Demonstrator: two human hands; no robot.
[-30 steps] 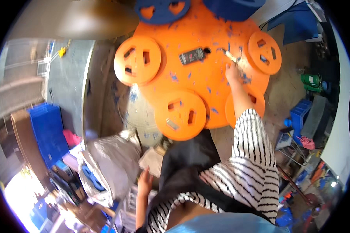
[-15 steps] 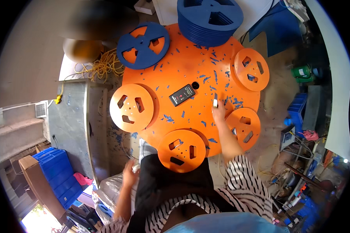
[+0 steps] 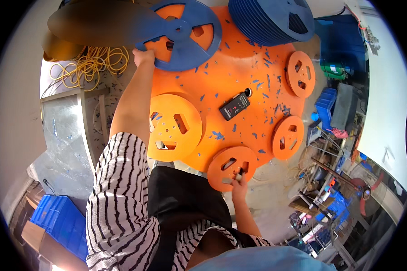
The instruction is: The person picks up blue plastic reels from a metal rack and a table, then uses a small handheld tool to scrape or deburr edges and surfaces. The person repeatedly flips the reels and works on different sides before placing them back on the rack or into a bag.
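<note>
My left hand (image 3: 144, 56) reaches far left and is closed at the near rim of a blue spoked reel (image 3: 192, 34), part of which is hidden by a blurred dark shape. My right hand (image 3: 239, 187) is at the front, closed round a small pale piece with a dark tip, too small to name. It is over the edge of the front orange disc (image 3: 222, 174). A larger-looking orange disc (image 3: 167, 128) with cut-outs sits at the left. These lie round a big orange round table (image 3: 203, 151).
A stack of blue reels (image 3: 272, 22) stands at the back. Two orange discs (image 3: 301, 74) are along the right rim. A black handheld box (image 3: 234, 107) lies mid-table among blue scraps. Yellow cable (image 3: 92, 67) coils at the left; blue crates (image 3: 61, 221) stand lower left.
My left hand has come up from beside my lap to the blue reel. My right hand has drawn back from mid-table to the front orange disc. The view has shifted.
</note>
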